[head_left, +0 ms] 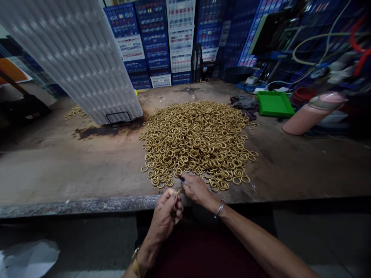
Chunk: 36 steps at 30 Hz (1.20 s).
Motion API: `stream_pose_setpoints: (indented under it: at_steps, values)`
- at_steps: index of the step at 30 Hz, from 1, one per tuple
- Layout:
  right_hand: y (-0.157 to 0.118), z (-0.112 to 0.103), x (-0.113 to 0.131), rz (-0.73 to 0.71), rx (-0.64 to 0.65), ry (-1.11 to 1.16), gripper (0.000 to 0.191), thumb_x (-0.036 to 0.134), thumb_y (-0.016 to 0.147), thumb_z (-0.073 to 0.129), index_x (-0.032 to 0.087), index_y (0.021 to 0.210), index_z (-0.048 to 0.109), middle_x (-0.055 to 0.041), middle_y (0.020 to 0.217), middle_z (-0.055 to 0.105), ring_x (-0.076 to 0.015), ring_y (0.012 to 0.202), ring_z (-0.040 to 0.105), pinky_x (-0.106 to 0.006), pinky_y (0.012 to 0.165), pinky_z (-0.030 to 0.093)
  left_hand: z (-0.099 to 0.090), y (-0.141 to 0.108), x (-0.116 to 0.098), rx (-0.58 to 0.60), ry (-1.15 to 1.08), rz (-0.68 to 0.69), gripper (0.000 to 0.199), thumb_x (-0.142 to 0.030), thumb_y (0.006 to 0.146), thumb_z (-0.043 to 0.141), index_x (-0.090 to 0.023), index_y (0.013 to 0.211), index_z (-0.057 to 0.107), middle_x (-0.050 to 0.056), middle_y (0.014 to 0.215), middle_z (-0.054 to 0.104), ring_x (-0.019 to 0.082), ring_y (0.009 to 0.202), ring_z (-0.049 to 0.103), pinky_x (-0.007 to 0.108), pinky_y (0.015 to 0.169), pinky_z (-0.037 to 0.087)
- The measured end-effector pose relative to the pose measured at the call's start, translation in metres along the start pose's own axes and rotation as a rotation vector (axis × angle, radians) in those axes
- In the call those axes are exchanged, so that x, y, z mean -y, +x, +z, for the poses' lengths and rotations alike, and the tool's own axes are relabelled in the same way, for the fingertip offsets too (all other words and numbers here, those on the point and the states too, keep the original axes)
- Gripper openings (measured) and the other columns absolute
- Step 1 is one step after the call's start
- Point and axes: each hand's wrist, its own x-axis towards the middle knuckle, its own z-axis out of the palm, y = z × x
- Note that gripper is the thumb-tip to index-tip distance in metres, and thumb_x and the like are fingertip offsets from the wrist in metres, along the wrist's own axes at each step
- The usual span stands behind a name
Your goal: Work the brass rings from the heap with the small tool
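Hundreds of gold-coloured rings (pixel 197 139) lie heaped on a worn workbench (pixel 87 170), a few scattered singly around the pile's edges. At the front of the bench, a person's left hand (pixel 166 212) pinches a single ring (pixel 179 191) between thumb and fingertips. Just beside it, the right hand (pixel 198 189) clasps what appears to be a small dark tool (pixel 181 178), its tip close to the nearest rings. Behind the heap, blue crates (pixel 156 40) and white crates (pixel 181 42) stand in columns, their contents too dim to identify through the slotted sides. At right, a shallow green tray (pixel 274 104) shows its flat floor beside a red bowl (pixel 304 94); farther back, a dark basin (pixel 238 74) sits in shadow, its inside indistinct.
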Motion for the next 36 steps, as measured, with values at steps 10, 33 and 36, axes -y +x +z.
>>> stream_pose_setpoints:
  at_steps: [10,33,36]
  values:
    - [0.024,0.005,0.011,0.18,-0.078,-0.174,0.022,0.031,0.084,0.045,0.018,0.101,0.049,-0.0075,0.084,0.065,-0.0193,0.074,0.061,-0.025,0.06,0.032,-0.013,0.01,0.003,0.038,-0.233,0.005,0.021,-0.031,0.073,0.062,-0.017,0.083,0.05,0.001,0.073,0.057,0.005,0.047,0.042,0.015,0.037,0.027]
    - [-0.01,-0.011,0.001,0.035,-0.154,0.581,0.013,0.026,0.077,0.047,0.018,0.074,0.056,0.0032,0.061,0.05,-0.0093,0.057,0.043,-0.019,0.056,0.035,0.007,0.032,0.002,-0.111,0.207,0.113,0.032,-0.046,0.071,0.059,-0.018,0.084,0.053,-0.006,0.055,0.046,0.005,0.041,0.039,0.014,0.036,0.025]
    - [-0.009,-0.011,0.004,0.066,-0.151,0.619,0.011,0.027,0.074,0.049,0.018,0.072,0.056,0.004,0.06,0.049,-0.0091,0.056,0.042,-0.019,0.055,0.034,0.009,0.031,0.003,-0.132,0.31,0.145,0.028,-0.045,0.071,0.059,-0.017,0.072,0.053,-0.007,0.047,0.04,0.005,0.038,0.032,0.016,0.038,0.024]
